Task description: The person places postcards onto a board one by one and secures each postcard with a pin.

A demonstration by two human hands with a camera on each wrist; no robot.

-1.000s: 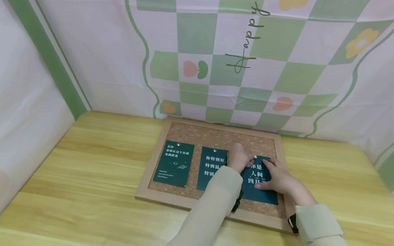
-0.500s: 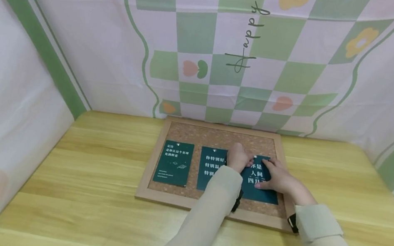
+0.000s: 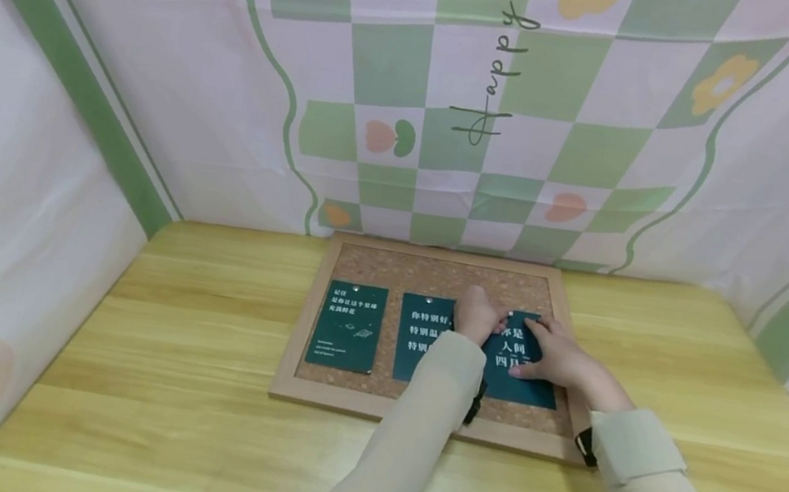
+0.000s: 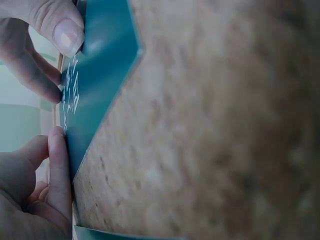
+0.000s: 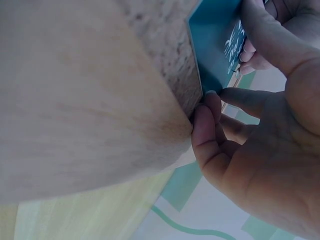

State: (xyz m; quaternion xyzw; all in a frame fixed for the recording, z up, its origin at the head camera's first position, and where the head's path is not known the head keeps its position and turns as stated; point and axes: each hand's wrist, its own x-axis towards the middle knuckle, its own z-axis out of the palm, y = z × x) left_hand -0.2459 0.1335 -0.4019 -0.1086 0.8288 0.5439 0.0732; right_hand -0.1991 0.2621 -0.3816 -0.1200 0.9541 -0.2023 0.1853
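A dark green card (image 3: 521,390) with white lettering lies on the right part of a cork board (image 3: 436,273), with a small pale pin (image 3: 510,314) at its top. My left hand (image 3: 477,318) is at the card's left edge, fingers bent and fingertips just below the pin. The left wrist view shows its thumb lying along the card's edge; whether its fingers pinch anything, I cannot tell. Spread over the card's right side, my right hand (image 3: 564,358) touches its face with the thumb. Its other fingertips (image 5: 212,100) meet the card's edge and corner in the right wrist view.
Two more pinned green cards share the board: one at the left (image 3: 346,336) and a middle one (image 3: 420,334), partly hidden by my left arm. A wooden frame (image 3: 335,396) borders the cork. The board lies on a wood-grain table (image 3: 156,381) against a patterned cloth backdrop (image 3: 447,195).
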